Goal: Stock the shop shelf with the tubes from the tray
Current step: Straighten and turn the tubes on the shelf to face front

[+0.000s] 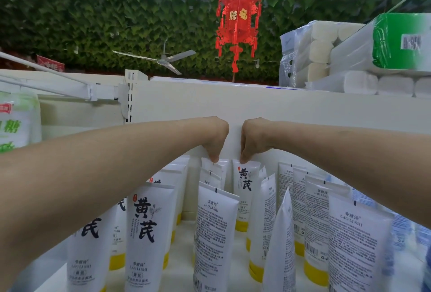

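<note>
Stocking is being done at the back row of the shelf (303, 114), with both arms being held out over the tubes already standing there.

The left hand (215, 139) is being held knuckles-up, its grip pinching the crimped top edge of a white tube (218, 168) that stands against the back panel. Just beside it, close but apart, the right hand (251, 139) is being used the same way, its grip pinching the top of the neighbouring tube (245, 189).

By the look of it, two tubes are being seated or squared up cap-down; which of the two cannot be told. Next, both pinches need to be let go without a tube being tipped, and the arms drawn back clear of the crowded front rows. The tray is not being shown, so more stock has to be fetched from out of view.

Now the writing, from the left:
- A green 糖 is being shown on a pale bag (16, 123).
- 黄芪 is being shown in big dark characters on a front-facing tube (145, 233), with 劳丽诗 LAO LI SHI lower down.
- The same brand line heads a back-facing tube (214, 233), but its small print is too fine to be read.
- 黄芪 is being shown again on the tube under the right hand.
- Gold characters are being caught on the red lantern (238, 23).
- Only a blurred barcode label is being made out on the green-wrapped pack (401, 39).
</note>
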Tool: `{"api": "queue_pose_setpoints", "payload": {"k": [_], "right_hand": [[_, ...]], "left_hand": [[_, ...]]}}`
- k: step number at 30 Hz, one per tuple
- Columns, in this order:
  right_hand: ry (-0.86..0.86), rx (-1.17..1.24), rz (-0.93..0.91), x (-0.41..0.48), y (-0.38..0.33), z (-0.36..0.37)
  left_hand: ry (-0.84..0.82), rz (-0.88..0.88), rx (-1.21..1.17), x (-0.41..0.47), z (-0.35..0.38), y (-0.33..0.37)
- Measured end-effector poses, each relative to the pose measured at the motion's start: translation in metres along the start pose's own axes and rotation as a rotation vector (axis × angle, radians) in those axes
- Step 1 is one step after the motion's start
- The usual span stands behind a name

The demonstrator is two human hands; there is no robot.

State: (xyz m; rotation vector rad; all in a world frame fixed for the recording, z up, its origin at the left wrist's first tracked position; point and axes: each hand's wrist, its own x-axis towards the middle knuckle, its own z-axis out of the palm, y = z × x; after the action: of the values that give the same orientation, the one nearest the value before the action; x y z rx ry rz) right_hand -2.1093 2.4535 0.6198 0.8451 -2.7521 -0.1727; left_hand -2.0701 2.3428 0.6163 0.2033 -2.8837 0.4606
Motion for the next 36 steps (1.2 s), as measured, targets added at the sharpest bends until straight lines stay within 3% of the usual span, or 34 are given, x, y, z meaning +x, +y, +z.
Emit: {"api": "queue_pose_setpoints", "payload": {"k": [4, 8, 16, 23, 36], "right_hand": [[-0.015, 0.089, 0.017, -0.007, 0.002, -0.010], [-0.092, 0.163, 0.024, -0.022, 0.008, -0.027], [-0.229, 0.065, 0.071, -0.045, 0.012, -0.036], [-0.338, 0.007, 0.066, -0.044, 0.007, -0.022], [-0.210, 0.034, 0.031, -0.039, 0.002, -0.014]], "left_hand": [[-0.004, -0.044, -0.080, -0.004, -0.010, -0.006], [-0.112, -0.111, -0.144, -0.016, -0.021, -0.011], [-0.294, -0.198, -0.216, -0.027, -0.015, -0.012], [-0.308, -0.186, -0.277, -0.028, -0.015, -0.007], [-0.201, -0.103, -0.230, -0.035, -0.016, 0.002]]}}
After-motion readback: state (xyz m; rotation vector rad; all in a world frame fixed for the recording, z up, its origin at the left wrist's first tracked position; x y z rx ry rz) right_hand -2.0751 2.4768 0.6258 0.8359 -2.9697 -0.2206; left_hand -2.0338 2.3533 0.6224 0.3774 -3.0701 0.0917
